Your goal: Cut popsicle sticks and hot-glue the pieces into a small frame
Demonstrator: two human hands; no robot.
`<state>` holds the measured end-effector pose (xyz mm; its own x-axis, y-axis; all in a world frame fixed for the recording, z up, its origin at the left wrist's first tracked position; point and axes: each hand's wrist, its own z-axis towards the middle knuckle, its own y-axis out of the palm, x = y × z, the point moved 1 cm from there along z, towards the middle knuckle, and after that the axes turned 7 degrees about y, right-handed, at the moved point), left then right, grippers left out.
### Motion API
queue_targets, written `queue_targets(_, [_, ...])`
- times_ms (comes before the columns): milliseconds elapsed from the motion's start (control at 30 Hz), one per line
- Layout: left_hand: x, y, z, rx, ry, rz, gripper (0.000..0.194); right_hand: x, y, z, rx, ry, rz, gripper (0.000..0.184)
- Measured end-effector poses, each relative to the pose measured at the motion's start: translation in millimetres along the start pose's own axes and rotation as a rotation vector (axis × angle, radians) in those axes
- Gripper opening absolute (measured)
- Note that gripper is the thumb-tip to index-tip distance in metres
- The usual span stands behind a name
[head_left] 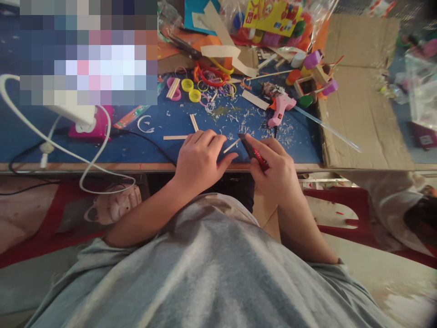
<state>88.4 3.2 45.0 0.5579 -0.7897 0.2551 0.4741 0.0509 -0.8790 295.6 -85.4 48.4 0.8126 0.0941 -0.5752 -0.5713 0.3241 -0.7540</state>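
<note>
My right hand (275,166) is closed around a red and black utility knife (257,157), its dark tip pointing up and left over the table edge. A thin wooden stick (231,146) lies between the knife tip and my left hand (203,155). That hand rests palm down at the table's front, fingers bent together and thumb held apart; its underside is hidden. A flat wooden stick (175,137) reaches to its left side, and a pair of short sticks (194,123) lies just beyond its knuckles.
A pink glue gun (282,109) with a clear glue stick lies among white shavings. Beyond are yellow rings (194,95), scissors (215,75) and bagged clay tubs (269,23). Cardboard (362,100) covers the right side. A pink power strip (90,130) with white cable sits left.
</note>
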Motion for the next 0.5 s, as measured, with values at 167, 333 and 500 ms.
queue_targets(167, [-4, -7.3, 10, -0.054, 0.009, -0.099, 0.041, -9, 0, 0, -0.014, -0.005, -0.007, 0.061])
queue_targets(333, [-16, -17.5, 11, 0.003, 0.004, -0.133, 0.04, -17, -6, 7, 0.014, -0.022, 0.062, 0.056])
queue_targets(500, [-24, -31.2, 5, 0.094, -0.013, -0.258, 0.039, -11, -13, 18, 0.027, 0.097, 0.149, 0.06])
